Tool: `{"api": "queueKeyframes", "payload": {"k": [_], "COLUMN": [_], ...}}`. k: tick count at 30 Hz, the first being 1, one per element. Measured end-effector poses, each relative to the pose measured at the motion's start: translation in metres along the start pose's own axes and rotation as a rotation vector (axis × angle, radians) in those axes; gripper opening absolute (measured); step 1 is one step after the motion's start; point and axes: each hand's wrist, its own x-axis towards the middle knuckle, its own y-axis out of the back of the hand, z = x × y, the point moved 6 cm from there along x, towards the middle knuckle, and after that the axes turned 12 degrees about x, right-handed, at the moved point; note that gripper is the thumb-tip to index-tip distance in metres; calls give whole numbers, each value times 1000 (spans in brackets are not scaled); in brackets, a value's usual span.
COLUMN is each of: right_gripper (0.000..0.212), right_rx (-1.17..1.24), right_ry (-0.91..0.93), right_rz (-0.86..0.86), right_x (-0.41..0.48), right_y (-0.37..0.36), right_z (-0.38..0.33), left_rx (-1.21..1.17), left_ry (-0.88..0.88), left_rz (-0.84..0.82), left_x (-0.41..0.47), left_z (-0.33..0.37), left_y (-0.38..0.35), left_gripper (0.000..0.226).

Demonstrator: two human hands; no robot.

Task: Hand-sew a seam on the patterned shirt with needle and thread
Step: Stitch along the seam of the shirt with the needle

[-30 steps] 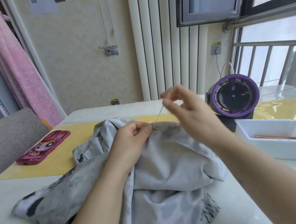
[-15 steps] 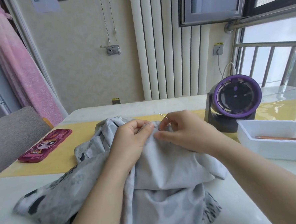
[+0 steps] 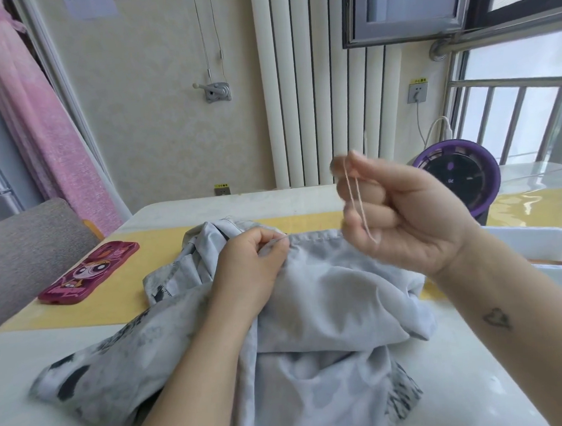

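Grey patterned shirt (image 3: 327, 292) is lying bunched on the surface (image 3: 480, 381) left of the purple fan (image 3: 462, 178); the left hand (image 3: 250, 274) is pinching its hem, the right hand (image 3: 401, 218), raised beside the fan, is gripping and drawing up pink thread (image 3: 355, 205), with the seam seemingly only partly stitched

The middle of the table (image 3: 12, 361) is pretty much taken up by the heaped shirt (image 3: 327, 295). On the left, a gap of yellow mat (image 3: 120, 305) is left between it and the pink phone (image 3: 89, 274). The right side is boxed in by the white tray (image 3: 538, 246), with the purple fan (image 3: 461, 175) behind it. A bare strip is left along the far edge.
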Motion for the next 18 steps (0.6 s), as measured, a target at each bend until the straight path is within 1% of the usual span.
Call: {"api": "queueKeyframes", "payload": {"k": [1,2,3,5,6,7,8,11,15,16,18], "right_gripper": [7,7,9,14,16,19,22,29,20,20,18], "right_rx": [-70,-212,-400,-904,-1111,-1259,-1355,-1514,-1649,-1613,-1444], "right_ry": [-108,-160,-177,-115,-76,-51,-33,18,128,169,249], "right_rz": [3,80,219,540,649,712,740,745,710,679,583], "right_x": [-4,-6,-8,-14,-14,-13,-10,-5,-1,-1,-1], "right_y": [1,9,19,36,39,40,41,45,44,43,35], "right_z": [5,7,7,-3,-7,-7,-5,2,-1,-3,-5], "left_rx": [12,21,24,11,-4,-25,-46,-100,-112,-118,-104], "left_ry": [0,0,0,-4,-9,-17,-28,-70,-76,-72,-58], "left_rz": [8,14,16,19,16,7,-3,-26,-27,-27,-22], "left_x": [0,0,0,1,1,1,0,-1,-1,-1,-1], "left_z": [0,-1,-1,0,1,3,5,10,11,11,9], "left_y": [0,1,1,1,0,0,-1,-2,-1,-1,0], "left_gripper": [19,19,19,15,12,9,7,7,7,7,8]}}
